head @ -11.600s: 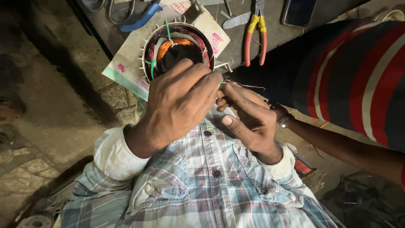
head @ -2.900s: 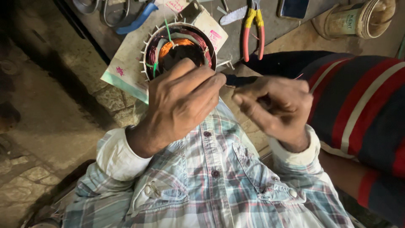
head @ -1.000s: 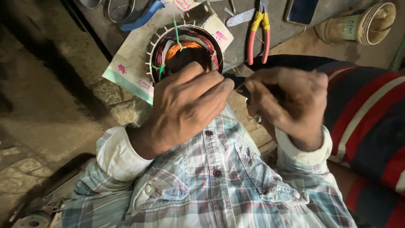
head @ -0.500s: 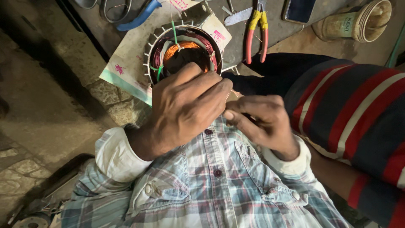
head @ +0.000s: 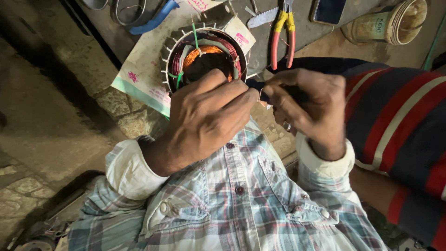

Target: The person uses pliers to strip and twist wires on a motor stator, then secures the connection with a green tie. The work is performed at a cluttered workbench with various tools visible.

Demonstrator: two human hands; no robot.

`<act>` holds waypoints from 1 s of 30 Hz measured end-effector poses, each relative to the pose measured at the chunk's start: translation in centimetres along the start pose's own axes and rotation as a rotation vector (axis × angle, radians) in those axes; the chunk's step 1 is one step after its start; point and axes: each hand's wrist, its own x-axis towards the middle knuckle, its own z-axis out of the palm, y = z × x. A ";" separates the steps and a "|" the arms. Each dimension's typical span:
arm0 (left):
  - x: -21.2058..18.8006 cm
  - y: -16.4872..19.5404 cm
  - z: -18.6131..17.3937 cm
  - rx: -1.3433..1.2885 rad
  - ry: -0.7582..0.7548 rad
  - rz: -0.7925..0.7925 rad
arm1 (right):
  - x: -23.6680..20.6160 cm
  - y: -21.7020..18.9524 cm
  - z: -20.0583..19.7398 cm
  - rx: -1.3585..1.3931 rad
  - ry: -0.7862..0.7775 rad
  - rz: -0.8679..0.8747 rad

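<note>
Copper-orange windings with green ties fill the stator [head: 204,56]; pliers [head: 283,32] have red-and-yellow handles; the shirt [head: 241,204] is blue-white plaid.

The wound stator [head: 204,58] sits on a paper sheet [head: 144,74] just beyond the left hand [head: 204,121], whose fingertips meet the right hand [head: 306,109] to its right. Pliers [head: 283,32] lie beyond the right hand, a phone [head: 327,10] farther behind them.
</note>
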 end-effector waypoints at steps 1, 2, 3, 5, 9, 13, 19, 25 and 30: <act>0.1 0.1 -0.3 -0.007 -0.012 -0.010 | -0.1 0.5 0.3 0.101 -0.012 0.078; 0.3 0.2 -0.6 -0.014 -0.025 -0.022 | -0.2 0.9 0.7 0.204 -0.027 0.157; 0.4 0.3 -1.0 0.000 -0.049 -0.026 | -0.5 1.2 1.1 0.203 -0.047 0.129; 0.6 0.4 -1.6 0.025 -0.095 -0.031 | -0.9 1.7 2.0 0.196 -0.084 0.073; 0.9 0.6 -1.6 -0.002 -0.107 -0.046 | -2.4 0.7 3.1 0.145 -0.146 -0.024; 0.7 0.4 -0.9 0.038 -0.074 -0.030 | -2.5 -1.1 1.7 -0.021 -0.120 -0.179; 0.1 0.1 -0.9 0.027 -0.062 -0.015 | -0.2 -2.6 -0.2 -0.061 -0.041 -0.224; 1.0 0.3 -0.7 -0.015 0.002 0.002 | 0.8 -1.4 -0.3 -0.026 0.035 0.083; 1.3 0.8 -2.1 0.051 -0.083 -0.044 | -0.1 1.5 1.4 -0.007 0.003 -0.032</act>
